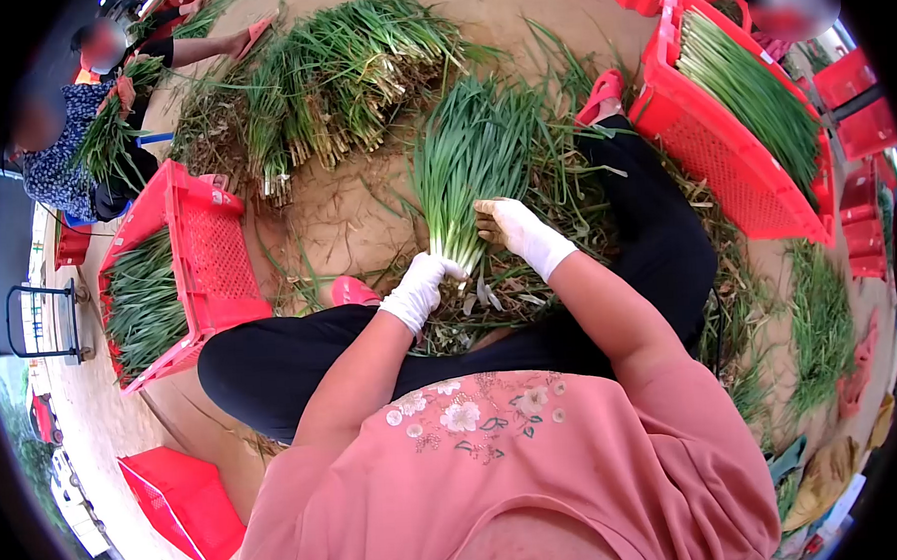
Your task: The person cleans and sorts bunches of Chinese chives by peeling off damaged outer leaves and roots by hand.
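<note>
A fanned bunch of garlic chives (468,164) lies in front of me, its green leaves pointing away and its pale stem ends toward me. My left hand (416,289), in a white glove, is closed round the stem ends. At the bunch's right side, my right hand (521,232) has its soiled glove fingers curled together against the stalks. Exactly how many stalks they pinch is hidden. Loose trimmed leaves and dry husks (480,309) lie beneath both hands, between my legs.
A big heap of untrimmed chives (350,79) lies ahead on the ground. Red crates holding chives stand at left (212,250) and right (723,158). A red container (183,502) sits at lower left. Another person (72,146) at upper left holds chives.
</note>
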Tool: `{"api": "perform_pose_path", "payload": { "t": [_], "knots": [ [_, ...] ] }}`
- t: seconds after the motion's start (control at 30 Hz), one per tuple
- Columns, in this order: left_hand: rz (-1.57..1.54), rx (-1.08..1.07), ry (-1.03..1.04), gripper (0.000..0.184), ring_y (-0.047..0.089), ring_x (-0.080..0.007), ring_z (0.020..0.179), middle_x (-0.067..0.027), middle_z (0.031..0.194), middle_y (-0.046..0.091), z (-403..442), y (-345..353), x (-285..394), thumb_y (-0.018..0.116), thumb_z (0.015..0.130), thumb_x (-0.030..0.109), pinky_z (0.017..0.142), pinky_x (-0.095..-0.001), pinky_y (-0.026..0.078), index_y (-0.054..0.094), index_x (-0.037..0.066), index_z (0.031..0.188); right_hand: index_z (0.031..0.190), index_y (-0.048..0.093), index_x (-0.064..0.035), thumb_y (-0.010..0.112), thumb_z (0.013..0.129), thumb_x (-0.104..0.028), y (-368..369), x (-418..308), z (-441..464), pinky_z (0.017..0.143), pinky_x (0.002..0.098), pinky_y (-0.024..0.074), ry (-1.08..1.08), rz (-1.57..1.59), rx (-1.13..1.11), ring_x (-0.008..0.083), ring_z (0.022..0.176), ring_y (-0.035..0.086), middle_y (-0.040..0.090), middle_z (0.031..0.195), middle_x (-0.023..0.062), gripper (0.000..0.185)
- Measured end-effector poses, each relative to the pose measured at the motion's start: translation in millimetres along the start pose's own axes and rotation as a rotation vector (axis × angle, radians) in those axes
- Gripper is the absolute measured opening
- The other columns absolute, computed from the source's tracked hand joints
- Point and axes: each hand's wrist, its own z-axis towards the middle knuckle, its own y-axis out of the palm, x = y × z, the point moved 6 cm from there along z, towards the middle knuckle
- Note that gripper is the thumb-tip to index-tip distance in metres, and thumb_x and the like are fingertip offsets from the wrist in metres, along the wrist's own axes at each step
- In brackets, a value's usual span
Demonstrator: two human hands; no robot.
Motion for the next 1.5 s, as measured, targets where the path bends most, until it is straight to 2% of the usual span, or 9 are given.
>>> {"api": "perform_pose_path", "payload": {
  "t": [0.13, 0.3, 0.43, 0.63, 0.8, 1.1, 1.17, 1.27, 1.5],
  "knots": [
    [-0.319, -0.100, -0.112, 0.037, 0.060, -0.0270, 0.076, -0.0132, 0.090, 0.063, 17, -4, -10, 0.053, 0.061, -0.008, 0.069, -0.0380, 0.050, 0.058, -0.002, 0.098, 0.103, 0.046, -0.0027, 0.048, 0.091, -0.011, 26, -30, -55, 0.088, 0.0439, 0.0477, -0.153, 0.185, -0.372, 0.0270, 0.100, 0.056, 0.057, 0.097, 0.0119, 0.014],
    [-0.378, -0.238, -0.145, 0.038, 0.060, -0.0266, 0.077, -0.0125, 0.089, 0.062, 6, -1, -2, 0.052, 0.064, -0.007, 0.068, -0.0387, 0.049, 0.056, -0.001, 0.102, 0.097, 0.045, -0.0050, 0.044, 0.094, -0.015, 30, -33, -88, 0.082, 0.0411, 0.0489, -0.288, 0.061, -0.565, 0.0261, 0.094, 0.059, 0.057, 0.092, 0.0090, 0.010],
    [-0.320, -0.248, -0.123, 0.037, 0.060, -0.0259, 0.075, -0.0118, 0.086, 0.062, -4, 14, 2, 0.054, 0.063, -0.007, 0.064, -0.0364, 0.049, 0.057, -0.001, 0.099, 0.102, 0.046, -0.0048, 0.047, 0.092, -0.018, 22, -20, -63, 0.061, 0.0280, 0.0461, -0.208, -0.154, -0.287, 0.0124, 0.066, 0.051, 0.045, 0.071, 0.0000, 0.016],
    [-0.027, -0.035, -0.007, 0.031, 0.059, -0.0263, 0.067, -0.0134, 0.079, 0.062, 3, 13, -2, 0.062, 0.055, -0.008, 0.064, -0.0371, 0.048, 0.061, -0.003, 0.085, 0.100, 0.058, 0.0071, 0.060, 0.080, -0.030, 28, -16, -34, 0.081, 0.0331, 0.0454, -0.425, -1.064, 0.107, 0.0331, 0.092, 0.060, 0.062, 0.095, 0.0231, 0.042],
    [-0.045, -0.090, -0.006, 0.033, 0.059, -0.0244, 0.070, -0.0119, 0.078, 0.062, -10, 22, 5, 0.062, 0.055, -0.008, 0.065, -0.0371, 0.048, 0.062, -0.002, 0.087, 0.105, 0.058, 0.0071, 0.054, 0.083, -0.012, 4, -10, -25, 0.076, 0.0291, 0.0447, -0.399, -0.712, 0.070, 0.0183, 0.082, 0.059, 0.064, 0.090, 0.0137, 0.030],
    [-0.153, -0.186, -0.083, 0.030, 0.060, -0.0237, 0.068, -0.0108, 0.080, 0.063, 3, 32, -9, 0.060, 0.062, -0.009, 0.062, -0.0361, 0.049, 0.061, -0.002, 0.091, 0.101, 0.059, 0.0077, 0.055, 0.078, -0.012, -18, -51, -54, 0.073, 0.0295, 0.0447, -0.380, -0.934, 0.190, 0.0196, 0.078, 0.059, 0.064, 0.088, 0.0128, 0.031],
    [-0.162, -0.192, -0.082, 0.032, 0.061, -0.0236, 0.070, -0.0112, 0.082, 0.064, 1, 28, -7, 0.060, 0.063, -0.008, 0.063, -0.0362, 0.049, 0.060, -0.002, 0.094, 0.089, 0.060, 0.0027, 0.052, 0.077, -0.009, -39, -41, -36, 0.050, 0.0278, 0.0378, -0.297, -0.542, 0.134, 0.0133, 0.053, 0.046, 0.054, 0.065, 0.0030, 0.019],
    [-0.472, -0.515, -0.100, 0.038, 0.061, -0.0223, 0.081, -0.0114, 0.093, 0.063, 6, 33, -8, 0.060, 0.072, -0.001, 0.071, -0.0360, 0.049, 0.054, 0.002, 0.109, 0.079, 0.055, -0.0052, 0.051, 0.078, -0.010, -25, -22, -50, 0.039, 0.0233, 0.0223, -0.091, -0.283, 0.015, 0.0060, 0.043, 0.028, 0.037, 0.056, -0.0049, 0.007],
    [-0.544, -0.379, -0.172, 0.030, 0.060, -0.0274, 0.086, -0.0135, 0.096, 0.060, -13, 52, 2, 0.060, 0.078, 0.003, 0.078, -0.0464, 0.048, 0.053, 0.001, 0.107, 0.083, 0.055, -0.0052, 0.052, 0.081, -0.011, -9, 16, -34, 0.042, 0.0251, 0.0273, -0.065, 0.214, -0.106, 0.0105, 0.049, 0.038, 0.046, 0.062, -0.0004, 0.007]
  ]
}}
